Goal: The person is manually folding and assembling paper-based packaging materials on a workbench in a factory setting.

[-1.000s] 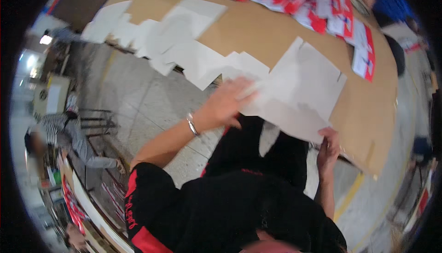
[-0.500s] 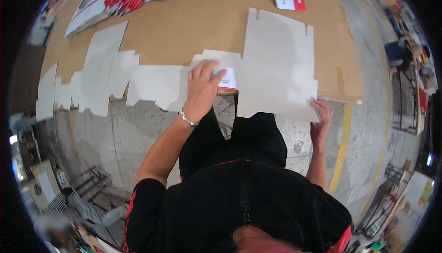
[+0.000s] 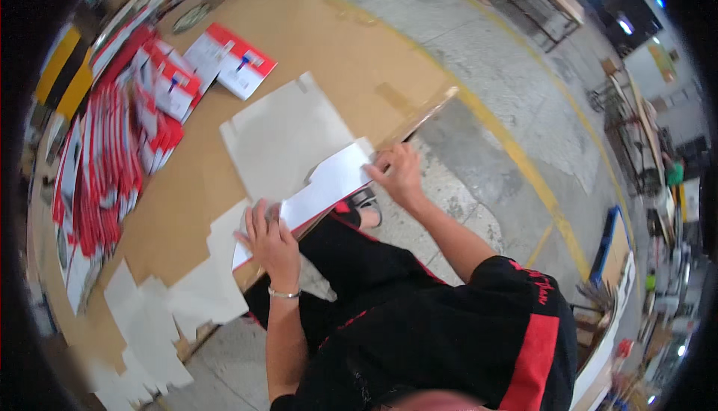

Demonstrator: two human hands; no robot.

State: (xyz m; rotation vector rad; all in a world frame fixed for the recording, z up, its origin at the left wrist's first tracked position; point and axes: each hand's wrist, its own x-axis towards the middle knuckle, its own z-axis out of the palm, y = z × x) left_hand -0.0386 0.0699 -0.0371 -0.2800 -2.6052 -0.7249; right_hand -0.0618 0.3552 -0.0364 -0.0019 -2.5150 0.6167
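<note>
A flat die-cut cardboard box blank, grey on its upward face, lies along the table's near edge. A long white strip with a red edge is turned up over its near side. My left hand rests on the strip's left end, fingers spread and pressing down. At the strip's right end my right hand has its thumb and fingers closed around the cardboard. The underside of the blank is hidden.
More grey blanks overlap on the left of the brown table. Beyond them lies a pile of red-and-white printed packs, with several loose ones nearby. A roll of tape sits at the far side.
My view has swung to the right. The white strip now shows turned over the blank's near side. My left hand has spread onto it; my right hand has moved to its far end.
</note>
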